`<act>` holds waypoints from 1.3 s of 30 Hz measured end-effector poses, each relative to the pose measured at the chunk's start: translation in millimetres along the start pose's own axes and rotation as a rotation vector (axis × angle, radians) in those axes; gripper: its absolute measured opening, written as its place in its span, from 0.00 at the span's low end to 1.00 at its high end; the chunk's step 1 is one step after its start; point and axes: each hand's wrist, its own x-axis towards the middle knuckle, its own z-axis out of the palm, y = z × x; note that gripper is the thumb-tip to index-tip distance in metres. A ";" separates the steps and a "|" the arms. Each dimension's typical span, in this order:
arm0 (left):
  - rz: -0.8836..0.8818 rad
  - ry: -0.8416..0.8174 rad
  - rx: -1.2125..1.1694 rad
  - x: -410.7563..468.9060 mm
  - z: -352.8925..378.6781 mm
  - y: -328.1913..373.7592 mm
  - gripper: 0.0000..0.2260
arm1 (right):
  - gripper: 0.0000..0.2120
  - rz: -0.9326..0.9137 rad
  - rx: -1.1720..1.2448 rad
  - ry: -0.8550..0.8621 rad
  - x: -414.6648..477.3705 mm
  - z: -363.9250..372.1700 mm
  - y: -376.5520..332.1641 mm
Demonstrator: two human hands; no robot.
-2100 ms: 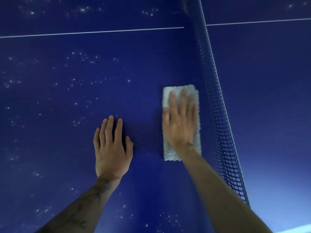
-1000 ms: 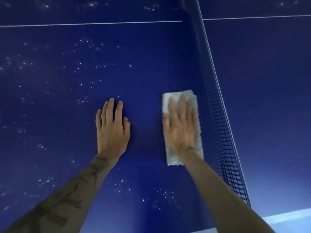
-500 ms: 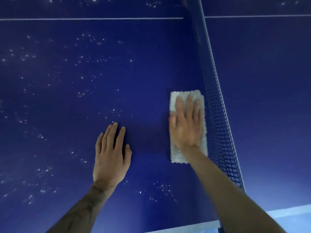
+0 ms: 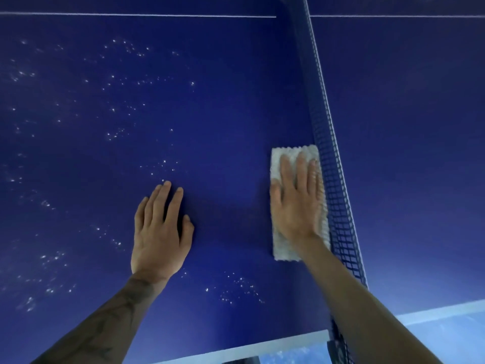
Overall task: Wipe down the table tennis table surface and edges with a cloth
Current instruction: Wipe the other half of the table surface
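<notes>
Our right hand lies flat with straight fingers, pressing a white, nubby rectangular cloth onto the dark blue table tennis bench. The cloth's long right side touches the foot of the dark blue mesh net, which stands between it and the bench's other half. Our left hand rests flat and released on bare surface, apart from the cloth, grasping nothing. Pale white specks scatter left of both hands. A thin white line crosses farther out.

Right hand on cloth just left of net, left hand further left
</notes>
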 end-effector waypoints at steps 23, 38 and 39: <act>0.017 0.031 -0.021 -2.4 -7.1 4.9 0.23 | 0.29 -0.380 -0.066 -0.013 -80.5 34.2 -54.1; 0.013 0.024 0.014 -72.3 1.4 -15.0 0.24 | 0.29 -0.281 -0.015 0.034 -115.1 48.3 -72.9; 0.013 0.029 0.011 -72.2 1.3 -15.1 0.24 | 0.30 -0.370 -0.005 0.015 -129.2 53.5 -78.0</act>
